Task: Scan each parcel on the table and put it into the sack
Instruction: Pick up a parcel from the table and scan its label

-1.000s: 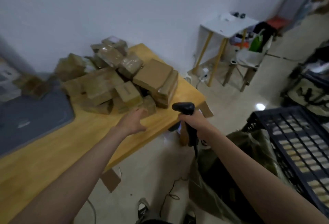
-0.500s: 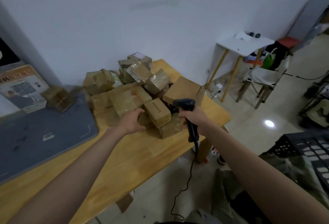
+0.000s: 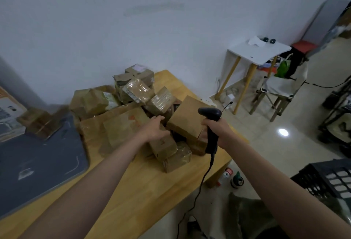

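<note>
The small box sits at the front of the pile of parcels on the wooden table, near the table's right end. The left hand lies on top of the box with its fingers curled over the far upper edge, gripping it. Just at 4 o'clock from the box, touching it, is a low tape-wrapped parcel at the very front of the pile. At 1 o'clock stands a bigger plain brown carton, tilted, its near corner just beside the left hand.

The right hand is at 3 o'clock from the box, fingers clenched round the handle of a black barcode scanner. The scanner's head points toward the brown carton, and its black cord hangs down past the table edge to the floor.

At 9 o'clock from the box a wide flat parcel lies under the left forearm. The rest of the pile rises toward 12 o'clock against the white wall. Farther out at 9 o'clock a grey mat covers the left part of the table.

On the floor at 5 o'clock lies the olive-green sack, partly hidden by the right forearm. Beyond it at 4 o'clock is a black plastic crate. At 2 o'clock, well apart, stands a small white side table with a chair beside it.
</note>
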